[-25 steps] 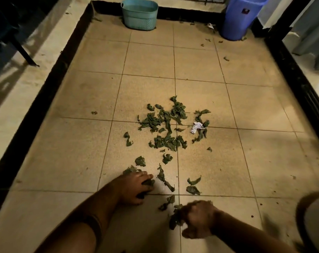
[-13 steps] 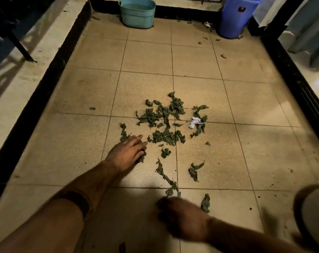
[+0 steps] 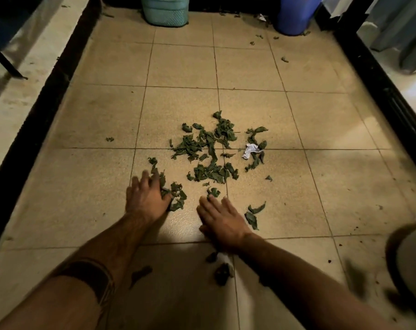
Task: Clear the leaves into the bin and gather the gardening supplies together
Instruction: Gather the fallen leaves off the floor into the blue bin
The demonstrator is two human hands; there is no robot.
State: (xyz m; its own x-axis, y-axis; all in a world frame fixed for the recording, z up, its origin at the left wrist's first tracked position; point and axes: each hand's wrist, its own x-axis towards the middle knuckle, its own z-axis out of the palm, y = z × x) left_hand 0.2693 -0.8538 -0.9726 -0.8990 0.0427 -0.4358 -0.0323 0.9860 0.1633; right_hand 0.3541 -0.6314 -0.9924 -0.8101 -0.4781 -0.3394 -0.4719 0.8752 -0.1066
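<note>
The left hand [image 3: 147, 198] is lying on the floor [image 3: 83, 186] with fingers spread and nearly straight, pressing a small clump of leaves [image 3: 176, 196] at its inner edge rather than clasping it; whether any leaf is tucked under the palm cannot be told. Just beside it, the right hand [image 3: 220, 219] is resting flat and released, fingers straight, its tips touching one leaf, with two more leaves lying close to its right. The main pile [image 3: 211, 151] is sitting beyond both hands in the middle of the tiles, with a white paper scrap [image 3: 251, 150] at its right edge. Far back, a teal basket [image 3: 165, 10] is standing left of the blue bin [image 3: 295, 15], both well apart from the pile. Judging from this, the likely trouble is that flat, open palms are sweeping light, curled leaves, so pieces may be slipping out sideways or getting left behind near the forearms, where a few dark bits are already lying. The long carry to the bin is also risking dropped leaves, and the paper may be getting scooped up with them.
</note>
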